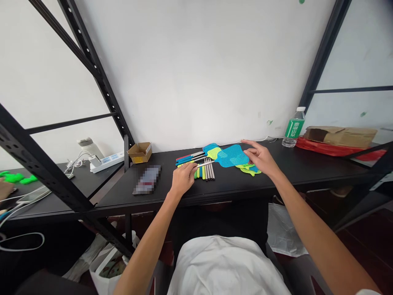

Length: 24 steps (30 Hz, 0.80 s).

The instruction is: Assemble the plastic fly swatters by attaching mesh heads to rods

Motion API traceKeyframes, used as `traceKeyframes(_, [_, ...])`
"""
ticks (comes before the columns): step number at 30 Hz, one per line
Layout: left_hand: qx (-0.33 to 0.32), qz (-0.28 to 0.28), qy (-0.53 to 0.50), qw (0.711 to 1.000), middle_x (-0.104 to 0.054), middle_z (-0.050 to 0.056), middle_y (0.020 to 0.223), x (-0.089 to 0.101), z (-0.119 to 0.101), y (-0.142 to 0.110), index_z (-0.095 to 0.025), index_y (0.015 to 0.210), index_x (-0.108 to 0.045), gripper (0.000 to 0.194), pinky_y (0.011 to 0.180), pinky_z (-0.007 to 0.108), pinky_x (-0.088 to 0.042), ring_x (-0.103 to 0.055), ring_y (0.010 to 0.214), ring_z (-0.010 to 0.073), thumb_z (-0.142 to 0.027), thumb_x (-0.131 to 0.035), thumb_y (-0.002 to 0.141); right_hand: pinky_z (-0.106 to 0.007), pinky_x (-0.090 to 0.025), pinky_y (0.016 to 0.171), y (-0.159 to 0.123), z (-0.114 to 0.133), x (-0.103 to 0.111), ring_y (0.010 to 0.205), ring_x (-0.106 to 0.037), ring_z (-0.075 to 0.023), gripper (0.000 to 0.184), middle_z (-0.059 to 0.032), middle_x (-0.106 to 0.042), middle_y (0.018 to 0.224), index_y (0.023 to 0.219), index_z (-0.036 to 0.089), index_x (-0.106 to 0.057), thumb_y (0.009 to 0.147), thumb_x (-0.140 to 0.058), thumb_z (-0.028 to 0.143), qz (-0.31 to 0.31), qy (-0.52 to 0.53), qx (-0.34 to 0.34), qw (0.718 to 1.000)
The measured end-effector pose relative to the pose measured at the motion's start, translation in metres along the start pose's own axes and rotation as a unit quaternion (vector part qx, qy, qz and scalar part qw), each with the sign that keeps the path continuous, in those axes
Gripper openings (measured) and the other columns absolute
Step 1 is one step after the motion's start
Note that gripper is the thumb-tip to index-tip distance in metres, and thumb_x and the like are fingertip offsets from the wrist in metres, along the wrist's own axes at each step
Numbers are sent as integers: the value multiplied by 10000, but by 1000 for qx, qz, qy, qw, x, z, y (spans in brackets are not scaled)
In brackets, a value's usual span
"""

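Observation:
A fly swatter [231, 157] with a blue perforated head and a thin metal rod is held up over the black table [166, 176]. My left hand [183, 178] is closed around its rod. At the head's right edge, my right hand [260, 159] pinches with thumb and curled fingers, its index finger stretched out. Behind lie assembled swatters, one with a yellow-green head [214, 153]. Loose metal rods [210, 170] with coloured grips lie side by side below the held swatter. Several yellow-green and blue swatter heads [252, 170] are partly hidden under my right hand.
On the left are a small cardboard box [140, 153], a pixelated flat object [147, 179] and a power strip [107, 161]. A water bottle [294, 128] and a brown paper package [340, 136] on red plastic stand right. Black shelf posts [101, 78] flank the table.

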<state>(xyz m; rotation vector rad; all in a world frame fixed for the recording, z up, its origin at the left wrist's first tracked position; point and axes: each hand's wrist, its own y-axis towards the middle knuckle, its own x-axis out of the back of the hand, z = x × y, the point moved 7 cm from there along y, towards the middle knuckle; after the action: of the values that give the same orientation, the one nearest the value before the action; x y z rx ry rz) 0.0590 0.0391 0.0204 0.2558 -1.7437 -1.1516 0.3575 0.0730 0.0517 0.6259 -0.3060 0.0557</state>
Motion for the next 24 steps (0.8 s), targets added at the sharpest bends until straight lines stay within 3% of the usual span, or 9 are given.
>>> traceKeyframes(3, [-1, -1, -1, 1000, -730, 45, 968, 0, 0, 0, -211, 1024, -644, 237, 725, 268, -471, -673, 860, 178, -297, -424, 1003, -282, -485, 552, 1, -1, -3, 604, -590, -156, 419, -46, -690, 894, 1260, 238, -629, 873, -589, 394, 14, -13, 16, 1000])
traceKeyframes(8, [-5, -1, -3, 1000, -729, 47, 957, 0, 0, 0, -211, 1022, -646, 237, 709, 260, -468, -670, 854, 177, -301, -428, 1001, -313, -516, 606, 1, -7, 0, 703, -651, -196, 316, -81, -706, 1048, 1112, 226, -716, 879, -596, 403, -9, -62, 27, 998])
traceKeyframes(15, [-3, -4, -4, 1000, -726, 44, 946, 0, 0, 1, -209, 1013, -653, 226, 694, 254, -465, -668, 853, 173, -320, -457, 992, -378, -519, 849, 2, 3, 4, 1117, -614, -259, 258, -70, -658, 1216, 1073, 269, -751, 900, -565, 314, -31, -116, 118, 986])
traceKeyframes(20, [1, -4, -8, 1000, -724, 48, 932, 0, 1, 0, -208, 1005, -662, 239, 673, 251, -458, -670, 846, 172, -323, -453, 995, -380, -532, 808, 1, 1, 2, 1116, -612, -269, 260, -69, -655, 1236, 1060, 275, -758, 901, -561, 334, -27, -117, 97, 988])
traceKeyframes(24, [1, -4, -6, 1000, -724, 45, 922, 0, 2, 0, -209, 1004, -665, 244, 651, 251, -451, -670, 839, 173, -339, -459, 993, -362, -531, 720, 1, -2, 1, 999, -648, -272, 252, -80, -680, 1192, 941, 234, -774, 875, -604, 408, -22, -126, 78, 989])
